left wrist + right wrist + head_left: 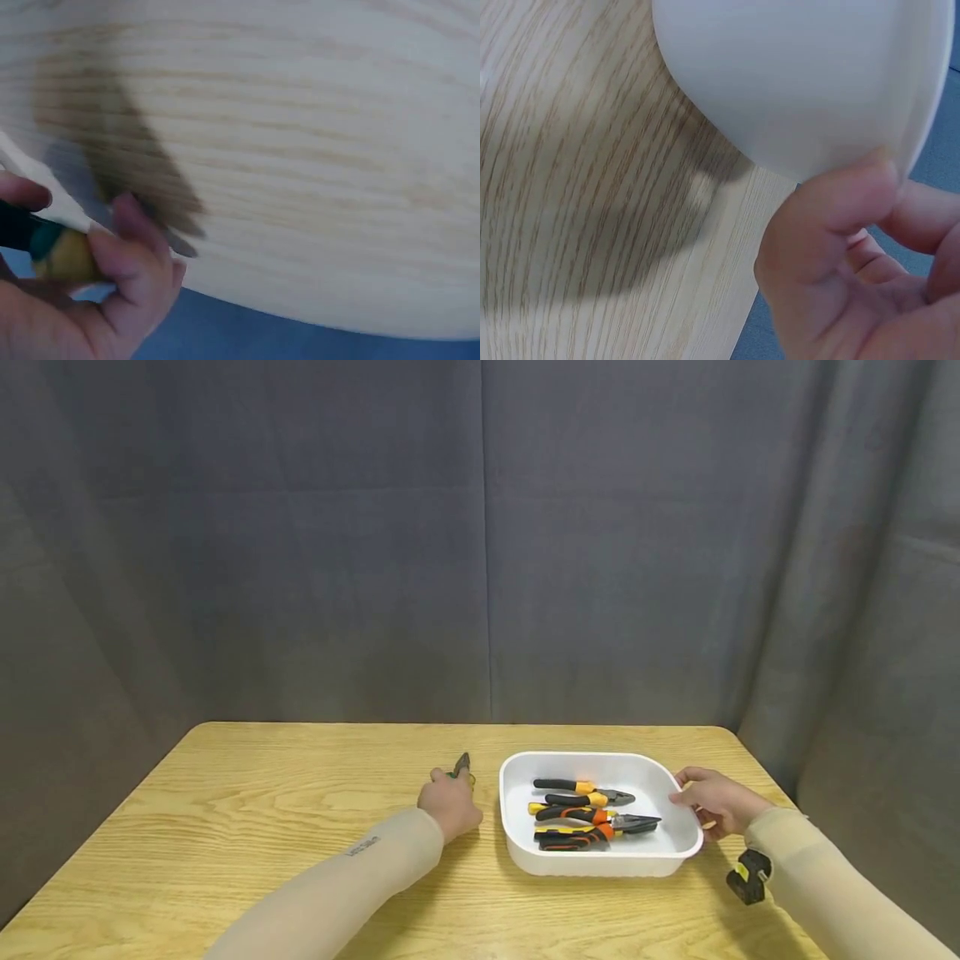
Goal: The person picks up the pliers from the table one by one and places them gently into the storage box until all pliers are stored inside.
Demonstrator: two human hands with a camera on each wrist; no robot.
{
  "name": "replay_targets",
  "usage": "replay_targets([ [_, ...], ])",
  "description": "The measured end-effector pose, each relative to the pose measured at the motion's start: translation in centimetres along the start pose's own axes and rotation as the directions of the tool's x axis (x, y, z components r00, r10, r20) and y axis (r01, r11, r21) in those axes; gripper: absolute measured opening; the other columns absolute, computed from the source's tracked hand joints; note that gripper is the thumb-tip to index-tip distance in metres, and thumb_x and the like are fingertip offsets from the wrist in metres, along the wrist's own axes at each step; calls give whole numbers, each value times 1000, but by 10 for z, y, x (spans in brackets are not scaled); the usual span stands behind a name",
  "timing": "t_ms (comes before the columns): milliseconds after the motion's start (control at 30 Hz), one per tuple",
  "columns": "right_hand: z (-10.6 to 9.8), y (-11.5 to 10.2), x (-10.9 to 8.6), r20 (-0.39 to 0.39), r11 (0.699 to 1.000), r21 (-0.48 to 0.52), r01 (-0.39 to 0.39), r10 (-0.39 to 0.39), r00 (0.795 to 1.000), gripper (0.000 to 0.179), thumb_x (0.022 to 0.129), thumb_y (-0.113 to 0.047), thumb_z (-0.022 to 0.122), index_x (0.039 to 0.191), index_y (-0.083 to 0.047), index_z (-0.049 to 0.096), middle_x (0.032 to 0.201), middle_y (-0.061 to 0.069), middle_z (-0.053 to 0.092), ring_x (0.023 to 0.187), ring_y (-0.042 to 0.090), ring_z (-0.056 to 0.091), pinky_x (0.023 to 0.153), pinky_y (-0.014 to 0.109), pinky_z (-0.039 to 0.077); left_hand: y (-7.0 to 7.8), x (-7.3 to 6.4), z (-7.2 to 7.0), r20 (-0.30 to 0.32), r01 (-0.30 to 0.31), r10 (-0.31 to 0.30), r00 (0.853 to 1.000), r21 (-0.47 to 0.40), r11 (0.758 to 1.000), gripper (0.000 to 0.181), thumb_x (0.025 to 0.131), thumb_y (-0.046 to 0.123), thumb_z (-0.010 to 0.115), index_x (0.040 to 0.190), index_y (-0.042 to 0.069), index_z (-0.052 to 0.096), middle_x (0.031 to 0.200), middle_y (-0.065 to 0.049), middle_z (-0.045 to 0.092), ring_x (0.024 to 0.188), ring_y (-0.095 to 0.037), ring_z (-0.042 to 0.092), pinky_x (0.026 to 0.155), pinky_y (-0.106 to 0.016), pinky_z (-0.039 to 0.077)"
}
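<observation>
My left hand [450, 806] grips a pair of pliers [462, 764] with green and yellow handles, held low over the table left of the tray. In the left wrist view, the fingers curl round the pliers' handle [71, 255], and the jaws are mostly hidden behind the fingers. My right hand [718, 803] pinches the right rim of a white plastic tray [592, 864], its thumb on the inside. Several pliers lie in the tray, including black-and-yellow pliers [588, 799] and black-and-orange long-nose pliers [600, 817]. The right wrist view shows the thumb [847, 191] against the tray wall [795, 75].
The wooden table [262, 810] has rounded far corners. Behind it hangs a grey curtain [337, 543], which also runs along both sides. A small black device [749, 877] is strapped at the right wrist.
</observation>
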State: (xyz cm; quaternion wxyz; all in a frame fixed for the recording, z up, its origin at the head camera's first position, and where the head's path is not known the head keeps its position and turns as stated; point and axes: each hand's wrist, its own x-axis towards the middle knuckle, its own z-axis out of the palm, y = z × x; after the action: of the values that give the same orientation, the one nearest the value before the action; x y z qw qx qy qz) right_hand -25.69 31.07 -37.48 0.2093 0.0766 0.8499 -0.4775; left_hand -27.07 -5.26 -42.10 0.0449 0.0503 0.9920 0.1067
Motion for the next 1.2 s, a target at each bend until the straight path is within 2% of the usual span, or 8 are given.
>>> replay_targets([
  [67,-1,0,-1,-1,1000,-4,3,-3,1000,18,97,-5,48,111,3,40,85,10,52,69,21,54,58,31,45,-2,0,-2,6,-4,4,1000,-32,999,67,81,18,62,146,9,46,102,-27,53,49,-13,38,41,-23,34],
  [167,-1,0,-1,-7,1000,-1,1,-1,1000,19,97,-5,48,112,4,40,86,11,53,69,22,54,58,31,45,-7,1,-3,12,-13,13,1000,-59,998,66,81,16,61,146,15,47,102,-27,54,49,-12,36,41,-24,32],
  [300,-1,1,0,-6,1000,3,5,-5,1000,19,97,-4,48,112,4,40,85,10,51,68,21,53,57,31,45,-13,1,-2,3,-19,20,1000,-129,991,67,80,13,60,145,17,48,107,-29,51,52,-16,41,44,-27,35],
  [433,0,1,1,-5,1000,3,6,-6,1000,19,97,-5,49,112,4,40,83,10,48,67,21,52,57,31,45,-18,-1,-1,-18,-55,53,998,-170,984,66,83,14,59,147,19,45,107,-28,49,51,-16,41,44,-27,35],
  [567,1,1,2,-3,1000,-8,9,-9,1000,20,97,-5,49,112,4,40,84,10,48,68,21,52,58,31,44,-22,-3,-2,-55,-111,104,993,-164,980,65,85,16,58,148,22,43,105,-26,48,48,-13,37,42,-25,33],
  [800,1,0,2,-22,1000,-5,-3,3,1000,21,97,-5,50,114,4,41,85,11,48,67,20,51,58,30,45,-26,-6,-9,-129,-216,207,970,-62,974,60,87,21,62,145,22,48,105,-27,52,46,-14,38,41,-28,34],
  [1033,1,-1,1,-16,1000,10,-5,5,1000,21,97,-5,50,114,4,40,88,11,53,69,21,53,59,30,45,-31,-9,-12,-155,-272,257,954,-82,959,61,85,20,60,145,22,48,116,-31,53,46,-16,39,42,-29,35],
  [1200,-1,2,4,-13,1000,24,-16,17,1000,23,97,-5,50,115,3,39,90,12,54,70,22,54,59,30,46,-29,-17,-18,-152,-294,276,949,-106,950,64,84,21,57,146,25,46,119,-30,52,49,-18,42,45,-31,37],
])
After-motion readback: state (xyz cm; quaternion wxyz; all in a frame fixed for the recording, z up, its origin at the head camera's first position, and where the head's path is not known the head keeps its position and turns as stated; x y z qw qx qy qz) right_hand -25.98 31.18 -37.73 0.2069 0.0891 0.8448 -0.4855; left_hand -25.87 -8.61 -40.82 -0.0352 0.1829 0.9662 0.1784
